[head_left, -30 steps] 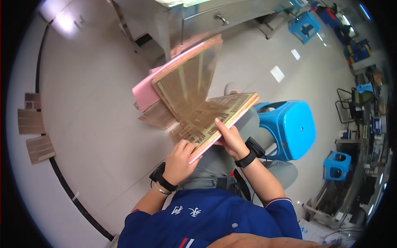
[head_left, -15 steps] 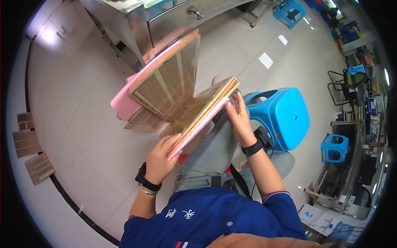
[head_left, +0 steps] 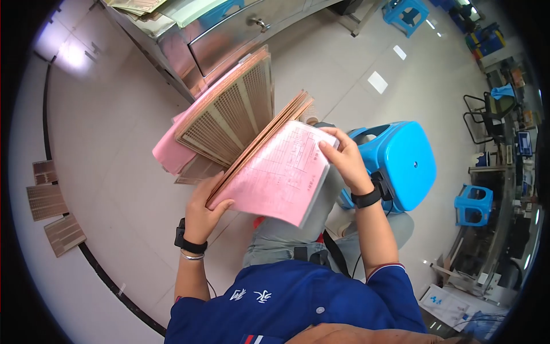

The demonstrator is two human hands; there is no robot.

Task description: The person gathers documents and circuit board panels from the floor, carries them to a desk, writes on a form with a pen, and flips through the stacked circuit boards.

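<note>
Pinched at its upper right corner by my right hand is a pink printed sheet in a clear sleeve. My left hand grips the lower left end of a stack of thin brown panels, with its thumb over the sheet's edge. The sheet lies against the near side of that stack. Just beyond stands a second group of patterned panels, tilted away, with pink material on its far side. What supports this second group is hidden.
A metal desk with a drawer is at the top, papers on it. A blue stool stands close on the right, another farther right. Several patterned panels lean at the far left. Equipment lines the right side.
The near stack has tipped more upright and the pink sheet now faces me, opened out toward my right hand. My left hand has moved slightly left and up.
</note>
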